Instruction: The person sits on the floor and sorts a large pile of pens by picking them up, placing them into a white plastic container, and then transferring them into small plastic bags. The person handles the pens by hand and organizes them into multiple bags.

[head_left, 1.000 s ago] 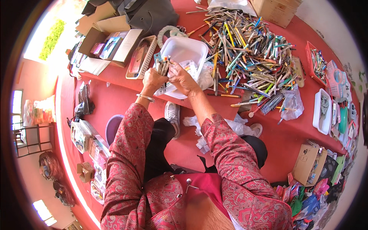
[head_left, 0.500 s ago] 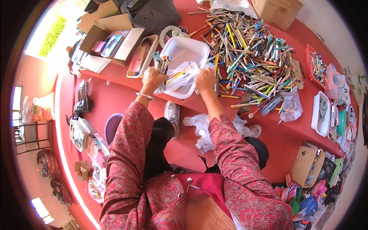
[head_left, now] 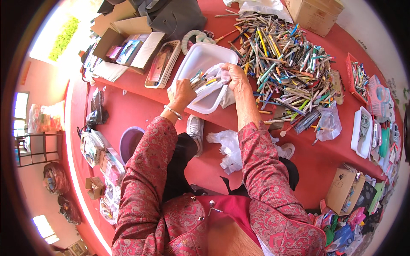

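1. Grip of the right hand [head_left: 235, 77] is pinching the upper part of a clear plastic bag [head_left: 221, 74], with the fingers together on the film.
2. Grip of the left hand [head_left: 181, 92] is staying close beside the pens [head_left: 210, 82] with its fingers bending inward; I cannot tell whether it is clamping on them, on the bag, or on nothing.
3. These pens are lying aslant, at least partly inside the bag, between both hands and above the white tray [head_left: 201, 59], which is standing on the red desk [head_left: 334, 48].
4. About what is done: one small group of pens is already being held together with the bag. How many it is containing, I cannot count, because the film and the fingers are hiding some.
5. Also, on the right, a red basket [head_left: 350, 80] is holding many slim pens, and another clear bag [head_left: 329, 123] is lying at the near edge of the heap.
6. About what is left: a large heap of loose pens [head_left: 284, 70] is lying in mixed directions just beside the tray, so in my judgement the greater part is remaining unsorted, and the work on this one bag is seeming unfinished.
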Motion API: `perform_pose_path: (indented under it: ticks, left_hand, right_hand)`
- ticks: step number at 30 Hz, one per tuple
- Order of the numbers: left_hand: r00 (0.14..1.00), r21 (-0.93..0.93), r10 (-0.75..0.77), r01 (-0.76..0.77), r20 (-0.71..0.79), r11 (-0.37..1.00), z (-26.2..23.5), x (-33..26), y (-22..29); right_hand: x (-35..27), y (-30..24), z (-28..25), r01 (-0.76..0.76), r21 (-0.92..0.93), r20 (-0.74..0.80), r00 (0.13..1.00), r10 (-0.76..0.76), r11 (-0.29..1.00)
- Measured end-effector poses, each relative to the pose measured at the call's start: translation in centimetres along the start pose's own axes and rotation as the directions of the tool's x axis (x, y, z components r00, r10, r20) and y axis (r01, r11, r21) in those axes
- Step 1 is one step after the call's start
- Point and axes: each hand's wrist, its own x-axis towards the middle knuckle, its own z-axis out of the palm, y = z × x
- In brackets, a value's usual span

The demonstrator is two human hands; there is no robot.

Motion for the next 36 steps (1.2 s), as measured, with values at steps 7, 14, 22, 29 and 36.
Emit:
perform_pose_path:
  ticks: [7,14,22,29,36]
  left_hand:
    - [0.993,0.164,0.112,-0.107,-0.023,0.981,1.5,0.5,0.5]
    - [0.986,0.264,0.149,-0.162,0.069,0.951,1.4,-0.2,1.1]
    - [0.99,0.272,0.137,-0.125,-0.028,0.954,2.7,1.9,-3.5]
    - [0.965,0.036,0.222,-0.219,-0.14,0.975,-0.1,2.1,-6.6]
    - [0.954,-0.136,-0.082,0.044,-0.288,0.99,1.5,1.8,-8.7]
  right_hand:
    - [0.9,-0.1,0.6,0.07,-0.126,-0.053,0.996,-0.077,0.99]
    - [2.0,0.6,-1.3,-0.11,0.235,0.134,0.988,0.079,0.966]
    - [-1.2,-1.0,1.1,0.269,-0.576,0.137,0.963,-0.233,0.772]
    - [-3.3,-0.3,2.9,0.083,-0.981,0.184,0.685,-0.705,-0.175]
    - [-5.6,-2.6,4.7,-0.032,-0.956,0.126,0.852,-0.509,-0.291]
